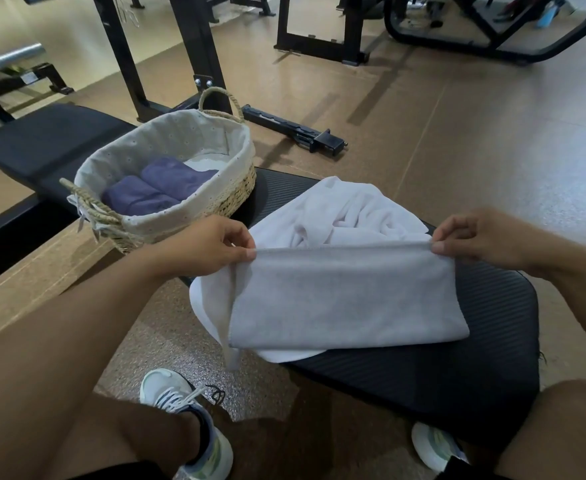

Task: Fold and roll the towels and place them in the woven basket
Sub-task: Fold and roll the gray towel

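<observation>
Towels are the job here, and the head view shows it partly done. Two rolled purple towels already lie side by side in the woven basket, which sits on the far left part of the black bench. There looks to be room left in the basket on its far side. A white towel lies on the bench to the right of the basket, near the person. Its near part is folded flat, and its far part is bunched up in a heap. The left hand pinches the left corner of the folded edge between thumb and fingers. The right hand pinches the right corner the same way, so each grip is closed on the cloth, and the edge is stretched tight between them, lifted a little. This towel is only being folded; I think it must be folded more, rolled up, and put in the basket beside the purple ones.
</observation>
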Available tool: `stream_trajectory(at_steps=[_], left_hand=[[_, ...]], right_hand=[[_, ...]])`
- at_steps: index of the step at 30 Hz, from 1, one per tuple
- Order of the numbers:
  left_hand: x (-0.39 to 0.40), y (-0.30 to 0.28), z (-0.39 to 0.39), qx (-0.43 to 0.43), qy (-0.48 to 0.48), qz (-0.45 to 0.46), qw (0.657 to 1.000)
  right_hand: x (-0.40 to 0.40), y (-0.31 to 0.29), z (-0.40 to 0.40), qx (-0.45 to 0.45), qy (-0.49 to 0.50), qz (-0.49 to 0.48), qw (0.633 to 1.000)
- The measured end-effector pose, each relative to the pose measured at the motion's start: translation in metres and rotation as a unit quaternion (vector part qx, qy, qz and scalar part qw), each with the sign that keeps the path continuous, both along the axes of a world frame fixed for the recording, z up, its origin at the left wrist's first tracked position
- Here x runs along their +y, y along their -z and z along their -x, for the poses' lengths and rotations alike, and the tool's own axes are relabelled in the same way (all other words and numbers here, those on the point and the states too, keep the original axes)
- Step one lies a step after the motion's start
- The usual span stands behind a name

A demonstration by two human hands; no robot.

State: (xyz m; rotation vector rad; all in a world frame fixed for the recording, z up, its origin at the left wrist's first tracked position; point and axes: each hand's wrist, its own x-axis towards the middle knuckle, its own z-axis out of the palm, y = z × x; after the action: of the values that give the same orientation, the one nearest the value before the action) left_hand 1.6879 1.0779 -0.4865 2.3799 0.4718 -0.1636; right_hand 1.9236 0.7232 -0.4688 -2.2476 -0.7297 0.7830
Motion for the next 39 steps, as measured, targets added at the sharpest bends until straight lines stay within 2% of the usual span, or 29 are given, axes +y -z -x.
stream_trajectory(at_steps=[6, 12, 17, 24, 34, 36, 39], left_hand=[[-0.004, 0.004, -0.006, 0.004, -0.003, -0.004, 1.000], [-0.003, 0.003, -0.010, 0.049, 0.044, -0.033, 0.997], [-0.006, -0.009, -0.012, 0.041, 0.017, -0.048, 0.998], [-0.013, -0.031, 0.015, -0.001, 0.003, 0.097, 0.995], [-0.021, -0.040, 0.025, -0.042, -0.017, 0.107, 0.993], [-0.017, -0.042, 0.026, -0.034, -0.026, 0.160, 0.986], [-0.009, -0.045, 0.031, -0.018, 0.012, 0.304, 0.952]], right_hand=[[0.006, 0.000, 0.005, -0.023, -0.010, 0.003, 1.000], [0.007, 0.003, 0.005, -0.023, -0.023, 0.042, 0.999], [0.004, 0.001, 0.003, -0.039, -0.025, 0.043, 0.998], [-0.007, -0.013, 0.004, -0.026, -0.044, 0.017, 0.999], [-0.010, -0.019, 0.008, -0.055, -0.080, 0.060, 0.993], [-0.010, -0.019, 0.011, 0.007, -0.076, -0.006, 0.997], [-0.012, -0.027, 0.016, 0.204, -0.033, -0.150, 0.967]])
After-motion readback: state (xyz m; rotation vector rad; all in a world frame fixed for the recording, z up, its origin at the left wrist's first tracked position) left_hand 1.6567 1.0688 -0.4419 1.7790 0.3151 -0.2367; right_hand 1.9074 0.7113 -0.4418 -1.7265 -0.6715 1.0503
